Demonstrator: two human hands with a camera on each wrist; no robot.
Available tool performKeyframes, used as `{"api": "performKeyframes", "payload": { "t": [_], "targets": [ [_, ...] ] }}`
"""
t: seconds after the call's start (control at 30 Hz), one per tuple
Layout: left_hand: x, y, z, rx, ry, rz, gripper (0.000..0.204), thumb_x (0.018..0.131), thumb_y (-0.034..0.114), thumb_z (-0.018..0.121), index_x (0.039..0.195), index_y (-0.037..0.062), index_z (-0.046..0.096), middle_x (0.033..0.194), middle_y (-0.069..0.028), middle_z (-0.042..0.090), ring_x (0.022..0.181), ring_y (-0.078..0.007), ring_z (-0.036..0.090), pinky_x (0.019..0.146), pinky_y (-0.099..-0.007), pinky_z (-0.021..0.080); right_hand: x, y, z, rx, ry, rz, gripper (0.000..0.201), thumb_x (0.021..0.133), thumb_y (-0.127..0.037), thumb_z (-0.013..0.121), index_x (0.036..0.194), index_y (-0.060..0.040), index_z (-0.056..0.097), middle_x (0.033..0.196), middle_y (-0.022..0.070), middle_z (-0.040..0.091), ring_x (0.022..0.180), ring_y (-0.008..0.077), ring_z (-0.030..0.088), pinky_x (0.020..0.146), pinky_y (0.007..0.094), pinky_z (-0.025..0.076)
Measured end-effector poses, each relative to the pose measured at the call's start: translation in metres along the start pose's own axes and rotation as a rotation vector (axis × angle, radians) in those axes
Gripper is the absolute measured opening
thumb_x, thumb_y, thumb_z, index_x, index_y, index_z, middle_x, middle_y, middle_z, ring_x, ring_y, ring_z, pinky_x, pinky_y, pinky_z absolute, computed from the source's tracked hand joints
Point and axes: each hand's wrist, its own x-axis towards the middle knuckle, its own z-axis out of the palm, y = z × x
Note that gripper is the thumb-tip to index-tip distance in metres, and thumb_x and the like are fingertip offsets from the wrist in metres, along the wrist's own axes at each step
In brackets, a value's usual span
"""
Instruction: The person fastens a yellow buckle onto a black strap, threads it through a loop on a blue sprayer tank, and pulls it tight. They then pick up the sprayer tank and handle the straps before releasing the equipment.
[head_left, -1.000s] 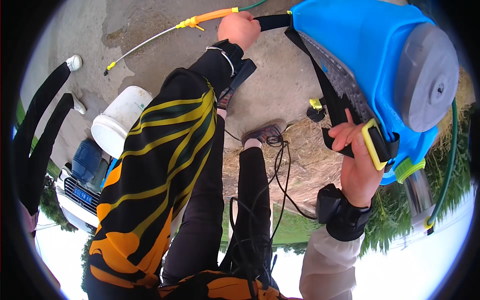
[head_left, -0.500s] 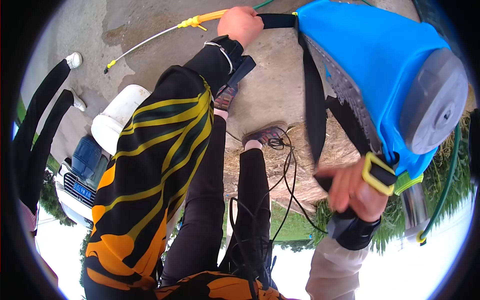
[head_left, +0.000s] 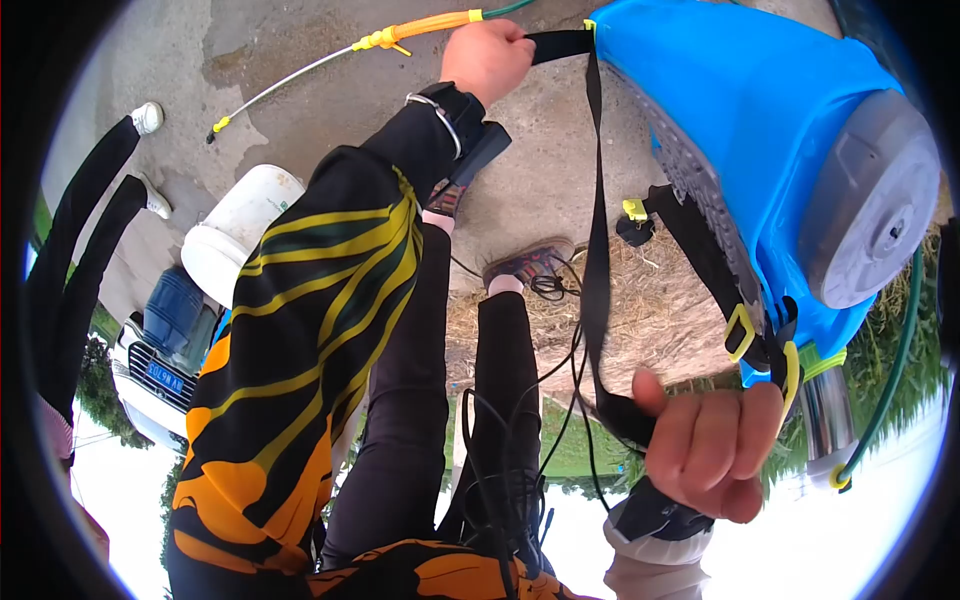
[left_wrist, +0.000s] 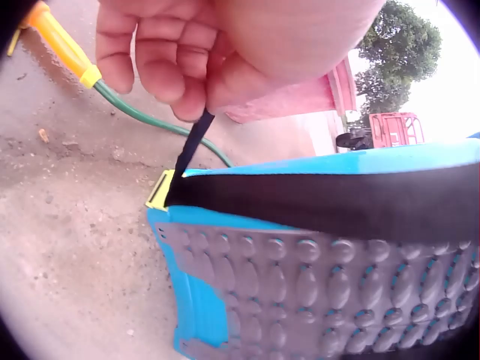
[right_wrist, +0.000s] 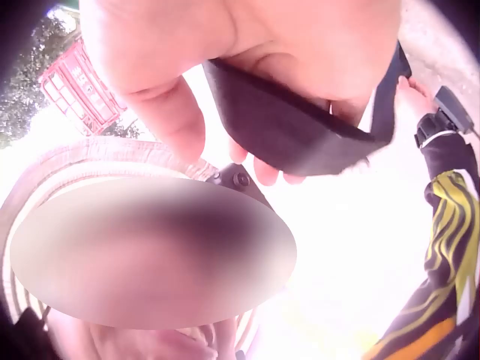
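Note:
A blue backpack sprayer with a grey round lid leans at the right of the head view. My left hand pinches the narrow tail of a black strap; in the left wrist view this tail runs to a yellow-green buckle at the corner of the tank, above the bumpy grey back pad. My right hand has its fingers curled around the long shoulder strap, which shows as a wide black band in the right wrist view. A yellow buckle hangs beside the tank's lower side.
An orange spray wand with a green hose lies on the concrete beyond my left hand. White buckets, a blue barrel and a white vehicle stand left. Black cables dangle by my legs. A person's legs are at far left.
My right hand has moved from beside the yellow buckle down towards my body, drawing out the shoulder strap. The sprayer has shifted slightly right and down. My left hand keeps its pinch on the strap tail.

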Motion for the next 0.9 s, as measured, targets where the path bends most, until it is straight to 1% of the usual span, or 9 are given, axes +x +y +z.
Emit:
{"api": "performKeyframes", "payload": {
  "t": [0.07, 0.13, 0.23, 0.37, 0.43, 0.63, 0.67, 0.83, 0.9],
  "targets": [
    [-0.014, 0.011, -0.002, -0.154, -0.112, 0.046, 0.019, 0.088, 0.018, 0.063, 0.096, 0.0018, 0.068, 0.075, -0.0023, 0.066, 0.071, -0.0086, 0.061, 0.067, -0.0243, 0.049, -0.001, 0.007, 0.009, -0.048, 0.002, -0.028, 0.052, 0.081, -0.024, 0.073, 0.123, -0.0184, 0.043, 0.126, 0.0152, 0.054, 0.126, 0.0397, 0.041, 0.11, 0.0564, 0.02],
    [-0.037, 0.029, -0.011, -0.27, -0.176, 0.058, 0.017, 0.088, 0.016, 0.062, 0.097, 0.0014, 0.067, 0.076, -0.0021, 0.066, 0.072, -0.0078, 0.06, 0.067, -0.0229, 0.048, -0.006, 0.009, 0.014, -0.101, -0.025, 0.017, 0.073, 0.079, -0.03, 0.075, 0.141, -0.0261, 0.036, 0.141, 0.0142, 0.044, 0.137, 0.0413, 0.028, 0.111, 0.0569, 0.018],
    [-0.084, 0.05, -0.031, -0.557, -0.22, 0.112, 0.019, 0.09, 0.013, 0.059, 0.104, -0.0004, 0.063, 0.086, -0.0047, 0.065, 0.082, -0.0077, 0.06, 0.073, -0.0213, 0.048, -0.004, 0.012, 0.011, -0.2, -0.088, 0.022, 0.075, 0.083, -0.039, 0.069, 0.145, -0.019, 0.031, 0.141, 0.0291, 0.038, 0.136, 0.0473, 0.025, 0.112, 0.0552, 0.017],
    [-0.145, 0.1, -0.093, -0.45, -0.163, 0.568, 0.027, 0.085, 0.004, 0.057, 0.111, 0.0036, 0.061, 0.108, -0.0138, 0.064, 0.101, -0.0261, 0.061, 0.087, -0.0333, 0.047, -0.008, 0.007, 0.035, -0.252, 0.154, 0.124, 0.078, 0.085, -0.043, 0.063, 0.142, -0.0013, 0.03, 0.135, 0.0349, 0.041, 0.133, 0.0451, 0.033, 0.112, 0.0522, 0.017],
    [-0.165, 0.12, -0.114, -0.519, -0.35, 0.685, 0.028, 0.089, 0.012, 0.047, 0.111, -0.0005, 0.059, 0.114, -0.0166, 0.062, 0.109, -0.0319, 0.058, 0.099, -0.0418, 0.039, -0.013, 0.006, 0.042, -0.234, 0.236, 0.164, 0.08, 0.086, -0.043, 0.061, 0.14, 0.0058, 0.028, 0.132, 0.0347, 0.045, 0.13, 0.0418, 0.038, 0.112, 0.0493, 0.019],
    [-0.18, 0.106, -0.139, -0.393, -0.689, 0.636, 0.029, 0.088, 0.019, 0.045, 0.094, -0.0042, 0.062, 0.093, -0.0176, 0.064, 0.095, -0.0355, 0.06, 0.1, -0.0473, 0.036, -0.023, 0.013, 0.04, -0.151, 0.331, 0.129, 0.063, 0.092, -0.023, 0.051, 0.141, 0.007, 0.026, 0.135, 0.0236, 0.047, 0.13, 0.0303, 0.04, 0.112, 0.041, 0.023],
    [-0.185, 0.107, -0.143, -0.367, -0.679, 0.659, 0.029, 0.088, 0.019, 0.045, 0.092, -0.0046, 0.062, 0.09, -0.0176, 0.064, 0.091, -0.0356, 0.06, 0.099, -0.0473, 0.037, -0.025, 0.012, 0.04, -0.095, 0.391, 0.171, 0.051, 0.093, -0.011, 0.051, 0.139, 0.0026, 0.033, 0.134, 0.0115, 0.05, 0.125, 0.0167, 0.043, 0.1, 0.0288, 0.035],
    [-0.202, 0.145, -0.149, -0.295, -0.81, 0.446, 0.025, 0.083, 0.022, 0.063, 0.094, -0.001, 0.063, 0.081, -0.0144, 0.062, 0.075, -0.0268, 0.06, 0.075, -0.0356, 0.046, -0.02, 0.015, 0.027, -0.119, 0.45, 0.088, 0.048, 0.097, -0.016, 0.048, 0.138, 0.004, 0.033, 0.129, 0.0149, 0.053, 0.12, 0.0222, 0.05, 0.103, 0.035, 0.038],
    [-0.202, 0.152, -0.144, -0.291, -0.891, 0.364, 0.022, 0.083, 0.022, 0.069, 0.09, 0.0011, 0.065, 0.074, -0.0089, 0.06, 0.068, -0.016, 0.056, 0.063, -0.0293, 0.045, -0.017, 0.004, 0.021, 0.08, 0.495, 0.007, 0.045, 0.098, -0.02, 0.047, 0.136, 0.0018, 0.037, 0.127, 0.0171, 0.054, 0.117, 0.0264, 0.053, 0.1, 0.0394, 0.042]
  ]
}}
